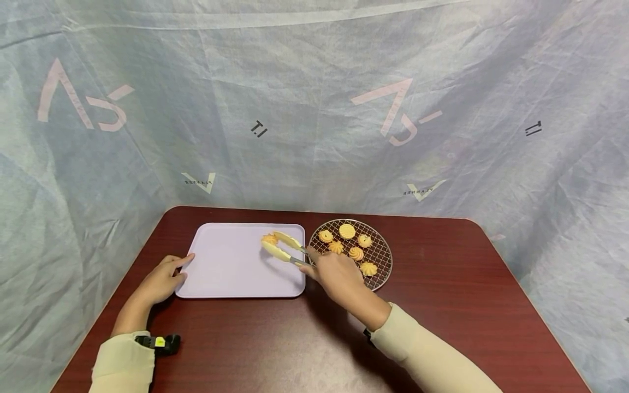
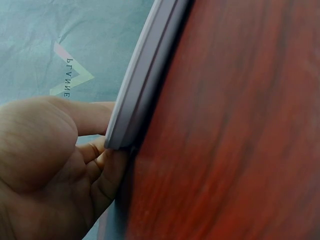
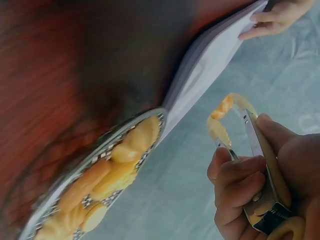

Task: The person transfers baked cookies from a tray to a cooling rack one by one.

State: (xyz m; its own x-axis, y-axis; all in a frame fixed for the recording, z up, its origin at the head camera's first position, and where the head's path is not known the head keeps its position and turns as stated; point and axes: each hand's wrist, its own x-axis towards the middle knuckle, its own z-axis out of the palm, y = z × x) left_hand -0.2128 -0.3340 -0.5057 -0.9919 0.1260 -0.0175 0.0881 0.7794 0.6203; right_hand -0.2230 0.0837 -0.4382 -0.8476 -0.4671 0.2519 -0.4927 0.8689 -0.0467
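Note:
A pale lilac tray (image 1: 231, 273) lies flat on the table. At its left edge my left hand (image 1: 163, 278) pinches the rim; the left wrist view shows fingers above and below the tray's edge (image 2: 137, 85). My right hand (image 1: 336, 275) grips metal tongs (image 3: 260, 145) with cream-coloured tips. Between those tips is a golden piped cookie (image 1: 269, 239), held above the right part of the tray. Beside the tray stands a round wire-mesh rack (image 1: 385, 256), partly covered by my right hand and bearing several cookies (image 1: 346, 231) of different shapes.
The dark red wooden table (image 1: 442, 284) extends to the right and in front of the tray. Grey-blue cloth (image 1: 314, 109) printed with letters hangs behind and at both sides.

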